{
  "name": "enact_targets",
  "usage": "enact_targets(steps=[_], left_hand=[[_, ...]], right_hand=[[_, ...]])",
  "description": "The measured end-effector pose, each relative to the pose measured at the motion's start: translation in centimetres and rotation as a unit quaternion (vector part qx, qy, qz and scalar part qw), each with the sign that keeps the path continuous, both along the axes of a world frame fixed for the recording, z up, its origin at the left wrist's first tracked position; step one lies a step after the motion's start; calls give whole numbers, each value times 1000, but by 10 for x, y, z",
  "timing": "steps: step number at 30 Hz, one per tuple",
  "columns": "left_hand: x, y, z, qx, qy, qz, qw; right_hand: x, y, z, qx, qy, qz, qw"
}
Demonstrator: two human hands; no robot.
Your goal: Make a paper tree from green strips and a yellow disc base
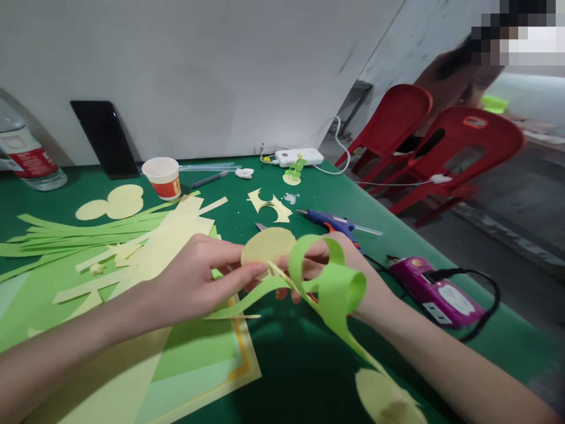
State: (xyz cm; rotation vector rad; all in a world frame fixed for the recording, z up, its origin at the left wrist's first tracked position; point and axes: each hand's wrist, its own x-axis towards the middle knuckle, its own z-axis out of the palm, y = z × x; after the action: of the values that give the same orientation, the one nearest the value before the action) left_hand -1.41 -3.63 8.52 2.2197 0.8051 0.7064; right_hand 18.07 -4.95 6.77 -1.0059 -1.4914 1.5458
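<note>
My left hand [220, 271] pinches a round pale-yellow paper disc [268, 242] between thumb and fingers. Close against it, the fingers of my right hand [324, 256] are closed at a narrow pale stem, partly hidden behind a curled green paper strip [338, 294]. The strip loops over that hand and trails down toward another pale-yellow paper disc [384, 394] at the bottom. Behind the upper disc a grey pointed tip [260, 226] peeks out; what it belongs to is hidden.
Green paper strips [101, 232] and yellow sheets [172, 235] cover the left. A blue glue gun [329, 219] and purple power strip [436, 291] lie right. Behind stand a paper cup [162, 176], phone [106, 138] and bottle [29, 153]. A person sits near red chairs [468, 147].
</note>
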Motion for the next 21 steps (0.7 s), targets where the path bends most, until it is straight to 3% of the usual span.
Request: enact_targets(steps=[8,11,14,21], left_hand=[[-1,0,-3,19,-19,1,1000],[0,1,-6,-9,-30,1,1000],[1,3,-8,-33,-14,-16,999],[3,3,-17,-117,-19,14,993]], right_hand=[[-1,-2,-3,10,0,-14,1000],[-2,-2,-5,-8,30,9,999],[-4,-3,-7,-31,42,-10,999],[-6,-1,-16,-57,88,-13,994]])
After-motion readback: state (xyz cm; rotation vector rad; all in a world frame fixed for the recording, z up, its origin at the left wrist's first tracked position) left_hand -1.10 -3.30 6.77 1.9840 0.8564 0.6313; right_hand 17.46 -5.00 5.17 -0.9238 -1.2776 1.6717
